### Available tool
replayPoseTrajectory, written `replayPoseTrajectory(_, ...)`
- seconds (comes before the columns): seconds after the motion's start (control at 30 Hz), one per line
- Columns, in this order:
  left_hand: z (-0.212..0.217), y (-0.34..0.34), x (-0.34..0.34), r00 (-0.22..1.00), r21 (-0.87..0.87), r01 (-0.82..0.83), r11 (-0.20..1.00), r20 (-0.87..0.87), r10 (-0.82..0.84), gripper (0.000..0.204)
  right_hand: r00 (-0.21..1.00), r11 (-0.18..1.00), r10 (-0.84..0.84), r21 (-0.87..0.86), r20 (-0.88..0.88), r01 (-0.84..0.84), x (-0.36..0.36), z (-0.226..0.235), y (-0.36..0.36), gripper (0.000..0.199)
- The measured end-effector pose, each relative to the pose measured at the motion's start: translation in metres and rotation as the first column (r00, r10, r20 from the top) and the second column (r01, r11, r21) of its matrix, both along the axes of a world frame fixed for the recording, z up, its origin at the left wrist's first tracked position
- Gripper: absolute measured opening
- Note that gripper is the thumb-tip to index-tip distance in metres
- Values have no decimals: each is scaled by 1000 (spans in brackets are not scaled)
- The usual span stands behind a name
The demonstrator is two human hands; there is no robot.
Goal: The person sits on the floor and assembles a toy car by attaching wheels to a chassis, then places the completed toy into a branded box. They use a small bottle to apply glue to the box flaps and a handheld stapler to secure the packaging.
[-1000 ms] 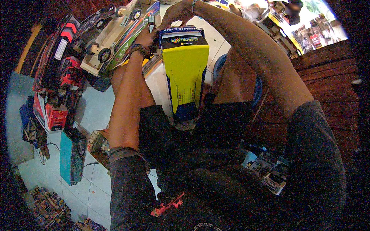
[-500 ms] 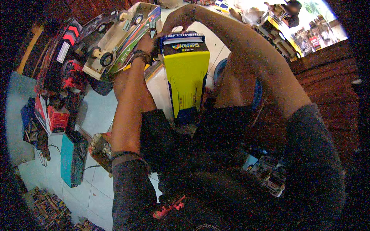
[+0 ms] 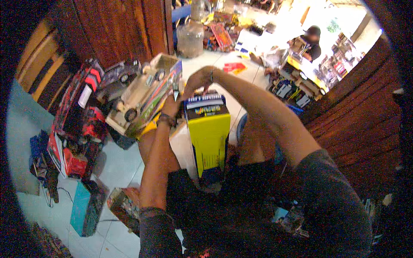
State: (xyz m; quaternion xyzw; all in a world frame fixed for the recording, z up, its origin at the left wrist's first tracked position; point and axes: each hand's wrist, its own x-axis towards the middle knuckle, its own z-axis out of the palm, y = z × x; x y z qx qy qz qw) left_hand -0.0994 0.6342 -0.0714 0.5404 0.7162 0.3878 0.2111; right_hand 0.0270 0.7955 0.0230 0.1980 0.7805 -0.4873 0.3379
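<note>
A toy truck (image 3: pixel 209 137) with a yellow top and dark blue ends stands lengthwise between my legs. At its far left corner, my left hand (image 3: pixel 173 105) is closed, and a small shiny metal piece (image 3: pixel 176 93) sticks up by its fingers. What the left hand grips is mostly hidden. My right hand (image 3: pixel 199 81) reaches round from the right to the truck's far end. Its fingers bend down close to the far edge, closed, and what lies between them is hidden. A wooden toy truck (image 3: pixel 148 86) with black wheels lies on its side left of my hands.
Red and black toy trucks (image 3: pixel 71 129) stand at left. A teal box (image 3: pixel 82 210) and an open box of small parts (image 3: pixel 124 206) sit on the tiled floor (image 3: pixel 116 165). Wooden panels (image 3: pixel 348 112) rise at right. Another person (image 3: pixel 312 43) sits beyond the doorway.
The view has tilted up, so everything sits lower in the picture and more of the doorway shows. Both hands stay at the yellow truck's far end.
</note>
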Motion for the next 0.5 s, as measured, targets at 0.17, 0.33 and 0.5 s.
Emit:
replayPoseTrajectory(0.17, -12, -8, 3, 997, 136, 1, 991, 76, -12, 63, 991, 992, -106, 79, 78, 99, 3, 27, -36, 51)
replayPoseTrajectory(0.33, -8, -13, 4, 996, 172, 2, 985, 92, -18, 58, 991, 989, -112, 107, 71, 104, 10, 43, -53, 46)
replayPoseTrajectory(0.5, 14, -31, 8, 987, 77, 52, 996, 148, -63, 52, 1000, 999, -25, 48, 10, 25, 20, 51, -67, 41)
